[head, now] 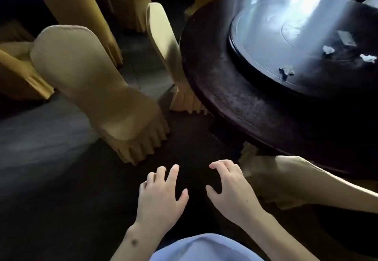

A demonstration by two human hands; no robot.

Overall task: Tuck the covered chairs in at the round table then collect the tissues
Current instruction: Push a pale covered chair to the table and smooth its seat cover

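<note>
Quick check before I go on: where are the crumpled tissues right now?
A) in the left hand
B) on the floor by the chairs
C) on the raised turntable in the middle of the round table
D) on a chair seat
C: several crumpled tissues lie on the turntable of the round table; both the left hand and the right hand hold nothing.

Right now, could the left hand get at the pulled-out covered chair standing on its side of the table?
Probably yes: the left hand is open and empty, with only bare floor between it and the covered chair.
</note>
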